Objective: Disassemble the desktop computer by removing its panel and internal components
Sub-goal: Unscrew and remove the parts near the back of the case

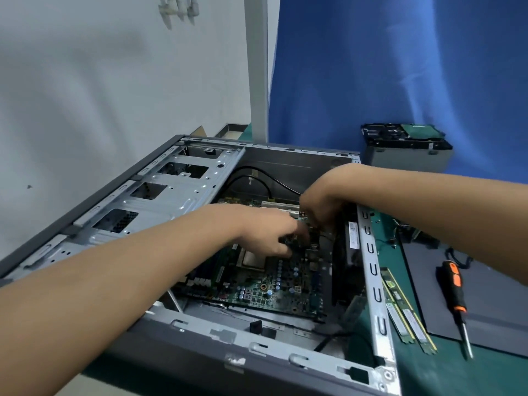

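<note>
- Reaching with both hands into the open computer case [200, 338], laid on its side on the green mat [428, 372].
- Judged roughly halfway: off and lying flat at the right, the side panel [485, 295], with a screwdriver [454, 292] resting on it.
- Also out: two memory sticks [405, 312] just beside the case wall, and a hard drive [405, 135] set on a grey box at the back.
- Left to remove, by the look of it: the motherboard [271, 287] seated in the case floor, a black card with a white label [353, 234] upright along the right wall, and a black cable [257, 172] looping at the far end.
- Left hand [268, 232]: fingers curled down over the middle of the board, just beyond the square processor socket [251, 260]; fingertips blurred, so cannot tell what, if anything, is gripped.
- Right hand [323, 201]: bent sharply at the wrist, fingers bunched and pointing down at the far right of the board; seemingly pinching something small, but cannot tell what.
</note>
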